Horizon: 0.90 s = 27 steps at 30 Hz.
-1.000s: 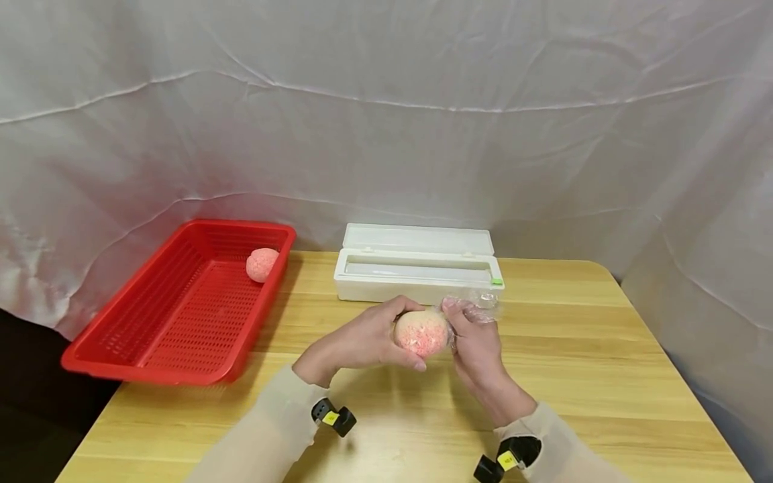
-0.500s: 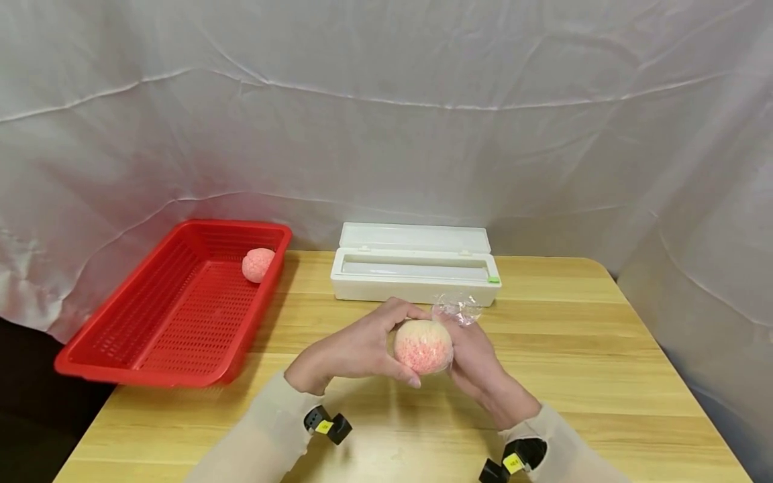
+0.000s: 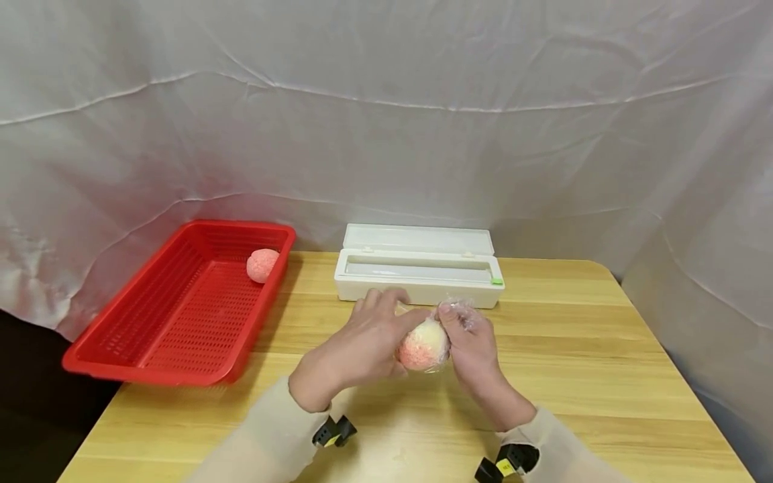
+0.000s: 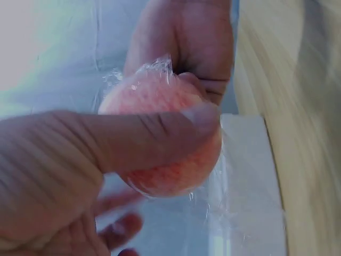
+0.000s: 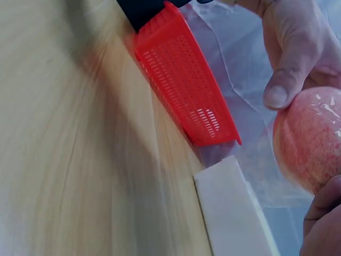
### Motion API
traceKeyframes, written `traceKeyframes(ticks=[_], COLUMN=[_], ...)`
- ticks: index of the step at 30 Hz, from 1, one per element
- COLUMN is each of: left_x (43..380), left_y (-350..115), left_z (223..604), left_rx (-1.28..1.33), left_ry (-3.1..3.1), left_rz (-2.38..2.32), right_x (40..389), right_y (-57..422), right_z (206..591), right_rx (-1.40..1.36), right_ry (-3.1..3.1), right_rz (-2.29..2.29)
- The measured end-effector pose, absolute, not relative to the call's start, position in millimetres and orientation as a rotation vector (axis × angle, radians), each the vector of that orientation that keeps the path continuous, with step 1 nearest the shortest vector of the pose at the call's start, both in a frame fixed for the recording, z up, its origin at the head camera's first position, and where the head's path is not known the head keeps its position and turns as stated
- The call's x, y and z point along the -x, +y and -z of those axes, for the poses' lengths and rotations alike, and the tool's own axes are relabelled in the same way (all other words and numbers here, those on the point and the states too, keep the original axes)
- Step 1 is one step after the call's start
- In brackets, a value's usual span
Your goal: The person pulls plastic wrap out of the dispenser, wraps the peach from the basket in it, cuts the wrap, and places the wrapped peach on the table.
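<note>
Pink, film-wrapped peach (image 3: 425, 345) above the desk (image 3: 580, 349): the right hand (image 3: 475, 345) pinched gathered film (image 3: 461, 312); the left hand (image 3: 362, 342) spread its fingers, thumb against fruit. Only the head view showed another peach (image 3: 262, 265) inside the red basket (image 3: 163, 377).

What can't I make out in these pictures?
Head view: part of the pink ball, hidden by its red basket.
Left wrist view: part of the wrapped ball, hidden by the left hand; its fingers blurred.
Right wrist view: most of the right hand, cut off by the picture's edge.
</note>
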<state>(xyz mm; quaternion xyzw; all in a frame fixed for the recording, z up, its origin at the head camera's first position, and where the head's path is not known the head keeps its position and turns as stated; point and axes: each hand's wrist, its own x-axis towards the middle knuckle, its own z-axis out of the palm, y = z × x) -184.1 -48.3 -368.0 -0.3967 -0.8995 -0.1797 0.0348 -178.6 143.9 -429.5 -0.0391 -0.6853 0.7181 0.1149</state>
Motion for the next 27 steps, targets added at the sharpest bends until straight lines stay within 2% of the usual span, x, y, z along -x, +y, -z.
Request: traceKeyframes(ticks=[9, 15, 23, 27], left_x=[172.5, 179.9, 190.8, 192.8], left_y=[-34.9, -35.1, -35.7, -36.2], left_z=[379.9, 391.5, 408.8, 417.4], left_rx=[0.900, 0.818, 0.579, 0.581], left_ry=[-2.873, -2.960, -2.743, -2.624], left_rz=[0.827, 1.367, 1.976, 2.238], right_x=[178.6, 172.0, 171.1, 172.8], right_y=[148.3, 144.6, 138.5, 138.1], right_z=[418.2, 421.7, 426.5, 428.3], right_rx=[-0.012, -0.156, -0.408, -0.548], right_ry=[-2.106, -2.111, -2.065, -2.058], right_rz=[-1.688, -1.475, -1.393, -1.359])
